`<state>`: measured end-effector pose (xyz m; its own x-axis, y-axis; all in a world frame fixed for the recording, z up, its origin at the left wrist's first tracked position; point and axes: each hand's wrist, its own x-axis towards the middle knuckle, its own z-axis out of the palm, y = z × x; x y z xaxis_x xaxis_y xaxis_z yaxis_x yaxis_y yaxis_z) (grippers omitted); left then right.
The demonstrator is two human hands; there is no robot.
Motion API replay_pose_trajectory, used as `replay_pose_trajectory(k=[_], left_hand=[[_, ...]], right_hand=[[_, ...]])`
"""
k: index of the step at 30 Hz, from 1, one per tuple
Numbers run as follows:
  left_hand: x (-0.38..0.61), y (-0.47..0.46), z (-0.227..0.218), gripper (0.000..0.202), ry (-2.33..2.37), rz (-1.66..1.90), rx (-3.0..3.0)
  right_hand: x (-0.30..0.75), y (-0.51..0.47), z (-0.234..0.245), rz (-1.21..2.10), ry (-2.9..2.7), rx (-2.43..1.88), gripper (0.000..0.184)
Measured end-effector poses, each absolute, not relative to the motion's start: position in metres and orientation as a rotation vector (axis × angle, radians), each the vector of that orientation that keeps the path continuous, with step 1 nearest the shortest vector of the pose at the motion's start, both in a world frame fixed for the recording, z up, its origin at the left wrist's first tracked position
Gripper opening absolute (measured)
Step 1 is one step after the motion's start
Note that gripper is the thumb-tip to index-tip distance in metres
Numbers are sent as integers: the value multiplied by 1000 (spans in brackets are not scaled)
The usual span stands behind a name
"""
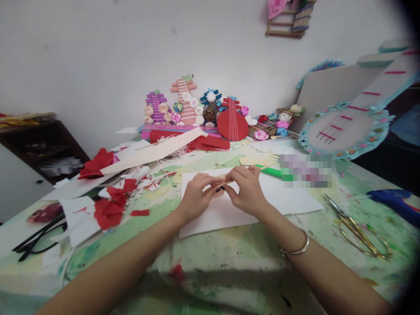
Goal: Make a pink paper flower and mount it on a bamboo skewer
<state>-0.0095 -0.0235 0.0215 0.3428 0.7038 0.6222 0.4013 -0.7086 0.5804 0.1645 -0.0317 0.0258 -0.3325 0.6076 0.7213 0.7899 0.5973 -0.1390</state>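
Note:
My left hand [198,192] and my right hand [246,188] meet over a white board [282,197] on the table. Both have their fingertips pinched on a small piece of peach paper [219,192]. A thin light stick [267,166] sticks out to the right past my right hand; whether the paper is wrapped around it is hidden by my fingers. Just beyond my right hand lies a green-handled tool [275,172], its far part covered by a blurred patch.
Gold-handled scissors [361,234] and a blue glue gun [397,203] lie at right. On the left are red paper scraps [110,212], black glasses [41,240] and a long cream strip [154,151]. Paper lutes, among them a red lute [232,124], lean along the wall.

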Motion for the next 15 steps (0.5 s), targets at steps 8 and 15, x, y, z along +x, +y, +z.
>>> replay_pose_trajectory(k=[8,15], left_hand=[[-8,-28,24,25,1069,1296,2181],[-9,-27,26,22,1054,1278,2182]], right_hand=[[165,-32,26,-324,-2047,-1106,6],[166,-32,26,-323,-2059,-1112,5]])
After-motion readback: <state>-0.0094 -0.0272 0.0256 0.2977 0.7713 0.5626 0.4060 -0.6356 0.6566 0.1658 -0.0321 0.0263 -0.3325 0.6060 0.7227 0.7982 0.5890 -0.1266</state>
